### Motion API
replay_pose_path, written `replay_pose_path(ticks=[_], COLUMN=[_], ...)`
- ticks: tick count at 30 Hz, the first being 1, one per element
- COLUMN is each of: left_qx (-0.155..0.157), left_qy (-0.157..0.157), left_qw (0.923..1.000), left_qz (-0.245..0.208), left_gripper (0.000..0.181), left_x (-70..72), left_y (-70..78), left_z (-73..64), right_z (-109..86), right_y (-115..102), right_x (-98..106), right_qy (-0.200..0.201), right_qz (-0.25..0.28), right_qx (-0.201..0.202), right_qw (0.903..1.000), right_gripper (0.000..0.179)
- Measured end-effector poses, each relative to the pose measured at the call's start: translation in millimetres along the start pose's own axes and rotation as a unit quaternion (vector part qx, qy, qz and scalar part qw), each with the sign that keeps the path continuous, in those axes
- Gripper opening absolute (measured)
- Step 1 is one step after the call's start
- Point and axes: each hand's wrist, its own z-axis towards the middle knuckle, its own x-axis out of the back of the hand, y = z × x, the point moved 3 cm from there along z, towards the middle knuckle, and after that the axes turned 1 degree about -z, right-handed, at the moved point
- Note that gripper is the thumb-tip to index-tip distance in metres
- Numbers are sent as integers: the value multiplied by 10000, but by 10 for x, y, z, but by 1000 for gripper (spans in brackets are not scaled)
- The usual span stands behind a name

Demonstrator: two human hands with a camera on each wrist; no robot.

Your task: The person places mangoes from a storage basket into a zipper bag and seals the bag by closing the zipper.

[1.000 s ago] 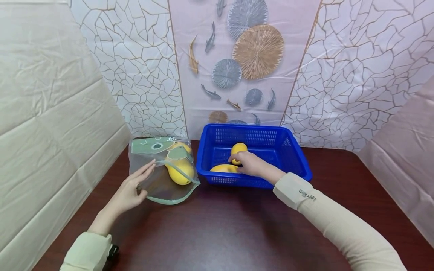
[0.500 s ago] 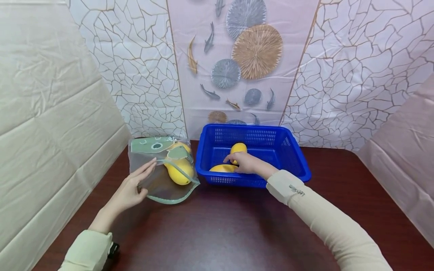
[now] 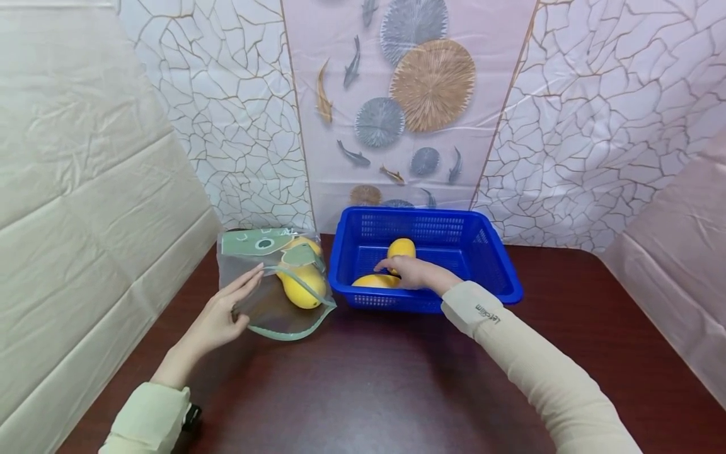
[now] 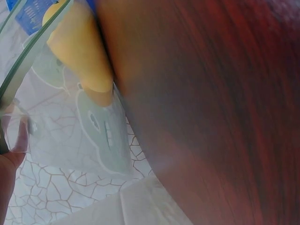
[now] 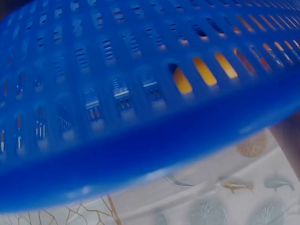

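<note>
At the left of the table, my left hand (image 3: pixel 218 315) holds the mouth of a clear zip bag (image 3: pixel 261 309) with green edging. Its fingers lie along the upper edge and its thumb is by the lower edge; the mouth gapes. Yellow mangoes (image 3: pixel 303 289) show through the film, partly behind the green print. My right hand (image 3: pixel 416 274) is inside the blue basket (image 3: pixel 425 306), its index finger extended. It is over the right end of the front mango (image 3: pixel 374 281); the lower fingers are hidden. Another mango (image 3: pixel 401 248) lies just behind that hand.
The basket's front wall (image 5: pixel 140 140) fills much of the right wrist view. Dark red-brown table (image 3: pixel 363 378) runs in front of bag and basket. A patterned cloth (image 3: pixel 386 126) hangs behind, and pale cloth (image 3: pixel 85 189) stands on the left.
My right hand has come away from the rear mango and shifted slightly left and nearer, to the front mango, with its index finger straighter. The left hand and bag have hardly moved.
</note>
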Motion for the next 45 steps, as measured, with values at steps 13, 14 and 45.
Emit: replay_pose_path(ticks=[13,14,45], left_qx=[64,54,-246], left_qy=[-42,-26,33], left_qw=[9999,9999,9996], left_qz=[-109,-103,-117], left_gripper=[81,81,81], left_x=[-8,-6,-18], left_y=[-7,-10,6], left_z=[1,-1,20], right_z=[149,164,252], right_y=[47,54,134], right_x=[-134,-139,-276], right_qy=[-523,-528,-574], right_qz=[272,252,1013], right_qx=[-627,-628,-1172], right_qw=[9963,9963,9863], right_gripper=[59,61,43])
